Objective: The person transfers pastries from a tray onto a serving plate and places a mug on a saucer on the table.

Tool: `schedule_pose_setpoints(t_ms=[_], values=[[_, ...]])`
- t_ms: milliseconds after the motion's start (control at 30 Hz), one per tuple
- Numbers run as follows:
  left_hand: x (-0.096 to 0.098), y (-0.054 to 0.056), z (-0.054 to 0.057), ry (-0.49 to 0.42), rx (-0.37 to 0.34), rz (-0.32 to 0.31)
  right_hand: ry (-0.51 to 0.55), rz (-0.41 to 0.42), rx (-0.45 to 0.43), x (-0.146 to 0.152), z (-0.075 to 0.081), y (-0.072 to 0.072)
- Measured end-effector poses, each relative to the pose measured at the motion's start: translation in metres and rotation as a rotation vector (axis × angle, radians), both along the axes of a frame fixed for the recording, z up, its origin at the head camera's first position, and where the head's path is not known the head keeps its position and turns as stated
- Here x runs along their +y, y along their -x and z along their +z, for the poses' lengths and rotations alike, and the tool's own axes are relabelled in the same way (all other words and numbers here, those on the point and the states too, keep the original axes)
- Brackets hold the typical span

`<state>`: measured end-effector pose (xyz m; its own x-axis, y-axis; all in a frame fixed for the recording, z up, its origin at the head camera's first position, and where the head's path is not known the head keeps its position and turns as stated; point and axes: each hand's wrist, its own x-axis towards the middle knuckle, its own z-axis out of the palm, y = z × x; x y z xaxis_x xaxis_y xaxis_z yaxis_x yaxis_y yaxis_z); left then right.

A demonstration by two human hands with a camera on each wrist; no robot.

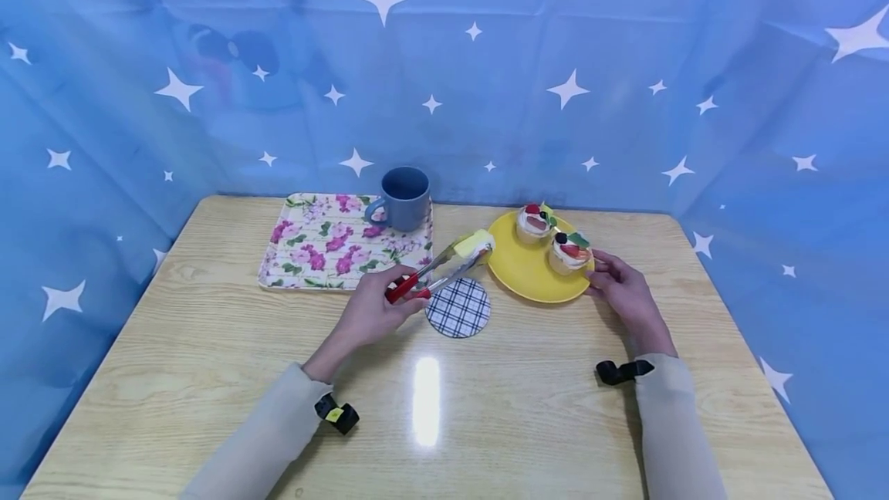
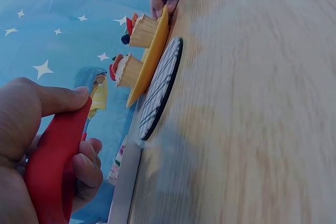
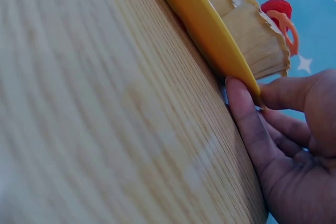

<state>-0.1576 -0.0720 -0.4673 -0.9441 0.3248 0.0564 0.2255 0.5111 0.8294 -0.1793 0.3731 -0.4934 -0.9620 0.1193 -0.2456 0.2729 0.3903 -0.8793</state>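
Note:
My left hand point(image 1: 378, 305) grips the red handles of a pair of metal tongs point(image 2: 55, 161). Between the tongs' tips is a pale yellow and white piece point(image 1: 474, 244), held above the table beside the left rim of a yellow plate point(image 1: 524, 276); its kind is unclear. Two cupcakes point(image 1: 533, 228) topped with cream and fruit stand on the plate. My right hand point(image 1: 625, 292) pinches the plate's right rim, thumb above and fingers below, as the right wrist view shows. Just under the tongs lies a round plaid coaster point(image 1: 458, 315).
A floral tray point(image 1: 299, 253) lies at the back left, with a blue-grey mug point(image 1: 406, 203) standing on its right part. The wooden table point(image 1: 528, 407) ends at a blue curtain point(image 1: 444, 60) with white stars at the back and sides.

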Motion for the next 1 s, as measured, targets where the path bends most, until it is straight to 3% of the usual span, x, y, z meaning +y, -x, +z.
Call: schedule_pose_setpoints(t_ms=[533,1000], values=[[0.025,0.002,0.001,-0.008,-0.016,-0.026,0.003,-0.003,0.007,-0.001,0.001,0.004],[0.046,0.004,-0.005,0.029,-0.029,-0.068,0.014,-0.008,-0.010,0.004,-0.007,0.004]])
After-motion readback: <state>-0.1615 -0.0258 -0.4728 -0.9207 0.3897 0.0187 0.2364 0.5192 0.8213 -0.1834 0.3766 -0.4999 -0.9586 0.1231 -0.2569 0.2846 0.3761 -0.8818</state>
